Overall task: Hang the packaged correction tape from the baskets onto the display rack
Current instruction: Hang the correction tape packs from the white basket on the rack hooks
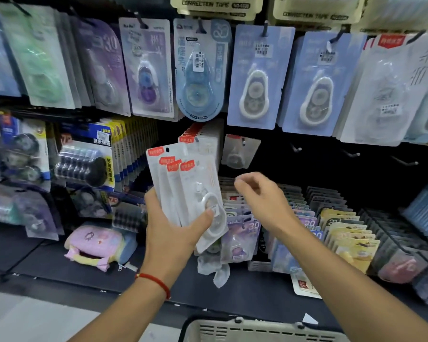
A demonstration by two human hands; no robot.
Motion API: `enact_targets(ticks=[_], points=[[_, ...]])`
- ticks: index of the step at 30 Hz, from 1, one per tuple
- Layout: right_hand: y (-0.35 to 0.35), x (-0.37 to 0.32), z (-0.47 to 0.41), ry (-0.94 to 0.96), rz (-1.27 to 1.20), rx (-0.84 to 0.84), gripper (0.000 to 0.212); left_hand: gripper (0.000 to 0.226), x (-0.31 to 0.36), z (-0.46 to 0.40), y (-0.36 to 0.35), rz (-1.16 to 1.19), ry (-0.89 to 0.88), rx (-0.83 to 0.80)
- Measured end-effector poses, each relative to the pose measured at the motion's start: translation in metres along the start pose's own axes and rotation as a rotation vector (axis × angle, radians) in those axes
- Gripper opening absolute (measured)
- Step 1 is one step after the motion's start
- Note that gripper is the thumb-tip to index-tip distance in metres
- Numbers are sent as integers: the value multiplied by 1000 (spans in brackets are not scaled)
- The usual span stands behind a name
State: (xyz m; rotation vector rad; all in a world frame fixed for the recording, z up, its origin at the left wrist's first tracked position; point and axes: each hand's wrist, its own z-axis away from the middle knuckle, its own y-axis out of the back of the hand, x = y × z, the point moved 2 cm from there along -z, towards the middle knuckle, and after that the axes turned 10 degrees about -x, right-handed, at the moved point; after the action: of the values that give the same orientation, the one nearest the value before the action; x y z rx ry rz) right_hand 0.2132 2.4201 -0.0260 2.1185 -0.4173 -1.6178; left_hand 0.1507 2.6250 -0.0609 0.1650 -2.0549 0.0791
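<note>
My left hand grips a fanned stack of white correction tape packs with red labels, thumb pressed on the front pack. My right hand hovers just right of the stack, fingers loosely curled, holding nothing. Behind the stack, more packs of the same kind hang on a hook, and a single pack hangs on the hook to their right. The grey basket's rim shows at the bottom edge.
Bare hooks stick out of the dark rack to the right. Blue and purple tape packs hang in the row above. Upright packs fill trays on the shelf below; a pink pouch lies at the left.
</note>
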Motion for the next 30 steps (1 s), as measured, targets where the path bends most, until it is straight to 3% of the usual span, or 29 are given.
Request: enact_targets(ticks=[2,4,7,9,12,17,30], points=[[-8,-5,6,44,-99,-218,28,74,-2,-1,-1,57,9,-34],[-13,-8,12,74,-115,-313,33,71,-7,-1,-2,146,34,-69],[-9,-4,17,102,-167,-284,37,79,-11,-1,-4,249,92,-123],[-4,2,17,72,-252,-281,50,82,-11,0,-5,293,120,-147],[6,8,18,20,-359,-200,63,73,-12,-1,-4,311,127,-162],[20,11,15,0,-343,70,42,57,-9,-2,-1,118,41,-43],[9,-5,9,58,-341,124,25,65,9,4,-2,-15,-17,69]])
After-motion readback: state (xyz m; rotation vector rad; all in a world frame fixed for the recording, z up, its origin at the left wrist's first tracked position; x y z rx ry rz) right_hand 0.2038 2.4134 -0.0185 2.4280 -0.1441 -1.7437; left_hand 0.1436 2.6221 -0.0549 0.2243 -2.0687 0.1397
